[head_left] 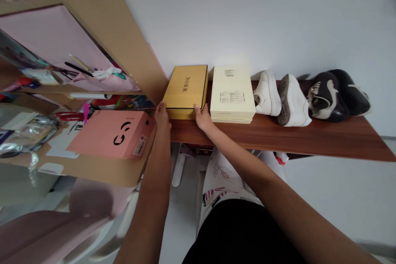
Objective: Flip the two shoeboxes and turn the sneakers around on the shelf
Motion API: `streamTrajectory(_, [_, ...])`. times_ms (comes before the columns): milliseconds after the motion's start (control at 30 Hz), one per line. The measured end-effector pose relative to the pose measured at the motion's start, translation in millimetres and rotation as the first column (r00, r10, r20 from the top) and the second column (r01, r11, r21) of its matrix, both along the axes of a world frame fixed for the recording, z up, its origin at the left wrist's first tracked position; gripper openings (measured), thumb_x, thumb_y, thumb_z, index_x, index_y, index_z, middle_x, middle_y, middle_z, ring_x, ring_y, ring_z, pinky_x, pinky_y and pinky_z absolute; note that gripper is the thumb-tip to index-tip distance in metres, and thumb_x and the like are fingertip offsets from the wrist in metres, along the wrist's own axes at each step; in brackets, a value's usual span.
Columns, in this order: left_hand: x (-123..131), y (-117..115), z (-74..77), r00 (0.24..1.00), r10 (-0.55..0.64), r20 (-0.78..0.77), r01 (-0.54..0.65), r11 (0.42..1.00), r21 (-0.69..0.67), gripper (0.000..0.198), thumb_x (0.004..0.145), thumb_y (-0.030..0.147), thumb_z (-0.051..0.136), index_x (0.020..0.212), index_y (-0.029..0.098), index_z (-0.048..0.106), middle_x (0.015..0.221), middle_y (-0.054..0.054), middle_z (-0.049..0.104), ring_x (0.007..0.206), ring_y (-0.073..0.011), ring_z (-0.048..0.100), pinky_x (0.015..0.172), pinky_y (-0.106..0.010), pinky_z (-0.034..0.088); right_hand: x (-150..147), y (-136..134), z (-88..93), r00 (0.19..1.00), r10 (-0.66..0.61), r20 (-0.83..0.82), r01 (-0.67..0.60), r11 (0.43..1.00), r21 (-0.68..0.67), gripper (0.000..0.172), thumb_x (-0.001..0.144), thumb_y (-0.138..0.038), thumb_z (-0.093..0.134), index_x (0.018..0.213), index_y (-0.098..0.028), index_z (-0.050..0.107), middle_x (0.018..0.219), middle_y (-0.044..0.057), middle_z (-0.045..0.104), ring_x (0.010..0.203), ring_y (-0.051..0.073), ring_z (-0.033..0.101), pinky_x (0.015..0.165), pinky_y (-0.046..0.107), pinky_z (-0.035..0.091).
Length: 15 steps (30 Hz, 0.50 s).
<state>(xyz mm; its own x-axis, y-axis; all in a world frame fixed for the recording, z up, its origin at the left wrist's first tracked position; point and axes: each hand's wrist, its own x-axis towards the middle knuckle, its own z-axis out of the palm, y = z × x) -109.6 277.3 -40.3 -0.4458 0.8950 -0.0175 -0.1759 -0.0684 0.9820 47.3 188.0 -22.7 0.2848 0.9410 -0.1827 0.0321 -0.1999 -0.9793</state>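
I have the yellow box (187, 86) at the left end of the bench (278, 137), between the cardboard panel (128, 39) and the cream box (232, 90). The fingers of my left hand (163, 116) curl round its near left corner; those of my right hand (203, 118) grasp the near right corner, thumb at the lid's edge. For good control, I judge it best to apply equal inward pressure low on both corners, hold the base level, and guide the box squarely, without pressing on the lid or rubbing the cream box. The yellow box is flat and rectangular, its lid shut, edged in dark lines and marked "MMOK" in dark letters.
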Motion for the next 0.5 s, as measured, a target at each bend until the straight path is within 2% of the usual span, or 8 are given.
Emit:
streamTrajectory(67, [2.7,-10.2,1.1,0.999,0.033,-0.044,-0.031,0.999,0.038,0.035,0.088,0.049,0.065,0.105,0.019,0.063,0.113,-0.01,0.07,0.115,-0.0202,0.064,0.094,-0.031,0.053,0.9,-21.2,7.4,0.999,0.041,0.012,-0.042,0.998,0.05,0.105,0.091,-0.074,0.046,0.162,-0.003,0.013,0.168,0.018,0.017,0.158,0.027,0.013,0.128,0.043,0.016])
streamTrajectory(133, [8.4,-25.1,1.3,0.989,0.111,-0.101,-0.103,0.991,0.082,0.037,0.092,0.05,0.058,0.111,0.018,0.06,0.12,-0.012,0.067,0.12,-0.0203,0.062,0.101,-0.032,0.05,8.7,-47.4,14.9,0.996,0.083,0.027,-0.086,0.986,0.141,0.104,0.088,-0.076,0.049,0.163,-0.011,0.017,0.169,0.013,0.017,0.158,0.026,0.013,0.129,0.043,0.015])
streamTrajectory(233, [27.1,-54.9,4.1,0.959,0.199,-0.202,-0.165,0.971,0.173,0.04,0.097,0.046,0.052,0.124,0.016,0.054,0.134,-0.015,0.057,0.129,-0.0206,0.055,0.111,-0.033,0.041,38.6,-81.3,26.2,0.995,0.092,0.047,-0.101,0.958,0.268,0.095,0.089,-0.075,0.052,0.163,-0.023,0.023,0.169,0.007,0.023,0.157,0.026,0.018,0.128,0.047,0.016])
streamTrajectory(333, [58.6,-87.5,13.0,0.946,0.097,-0.309,-0.018,0.968,0.249,0.045,0.099,0.05,0.05,0.133,0.02,0.05,0.142,-0.014,0.052,0.138,-0.0217,0.048,0.118,-0.034,0.034,85.5,-94.1,33.6,0.997,-0.001,0.08,-0.027,0.937,0.348,0.087,0.09,-0.071,0.055,0.161,-0.03,0.027,0.167,0.005,0.027,0.155,0.029,0.023,0.126,0.055,0.021])
streamTrajectory(433, [93.0,-113.4,19.9,0.916,-0.11,-0.385,0.219,0.943,0.252,0.05,0.099,0.056,0.049,0.136,0.022,0.052,0.145,-0.012,0.053,0.142,-0.0238,0.045,0.12,-0.036,0.031,135.4,-89.0,30.3,0.983,-0.158,0.098,0.11,0.918,0.381,0.078,0.091,-0.067,0.057,0.157,-0.031,0.036,0.166,0.005,0.032,0.154,0.03,0.026,0.124,0.057,0.025])
streamTrajectory(500, [111.6,-124.1,16.7,0.875,-0.258,-0.41,0.365,0.907,0.21,0.052,0.099,0.057,0.046,0.139,0.024,0.053,0.148,-0.012,0.053,0.143,-0.0244,0.045,0.121,-0.038,0.031,164.6,-82.3,21.7,0.97,-0.226,0.089,0.177,0.909,0.377,0.075,0.091,-0.065,0.059,0.154,-0.03,0.041,0.164,0.007,0.036,0.153,0.03,0.029,0.123,0.057,0.026])
